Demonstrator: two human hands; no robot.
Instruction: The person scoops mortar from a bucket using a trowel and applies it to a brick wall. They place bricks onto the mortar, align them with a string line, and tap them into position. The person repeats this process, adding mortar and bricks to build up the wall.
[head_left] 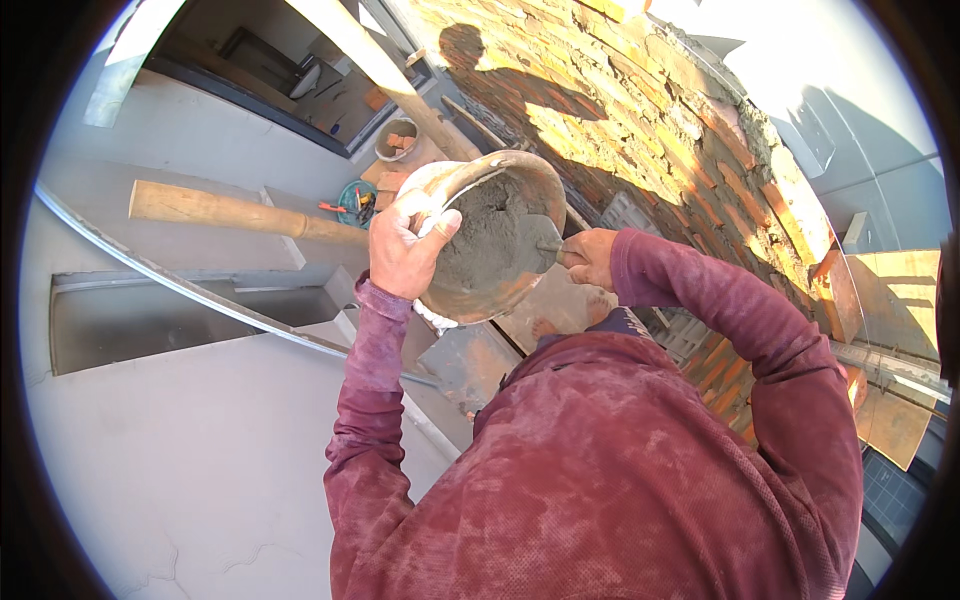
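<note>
In front of my chest, my left hand (408, 243) grips the rim of a round, mortar-smeared bucket (520, 170), thumb on the near side of the rim. Wet grey mortar (482, 235) fills the inside that shows. From the right, my right hand (590, 258) is closed round the handle of a trowel (540, 243). The trowel's blade lies against the mortar inside the bucket, partly coated in it. The bucket is tilted toward me, so its underside is hidden.
A rough brick wall (640, 130) rises ahead and to the right, with my shadow on it. Wooden poles (220, 207) cross at the left. Beyond the bucket stand another bucket (396, 140) with brick pieces and a teal container (356, 200). My bare feet rest on a board (550, 305).
</note>
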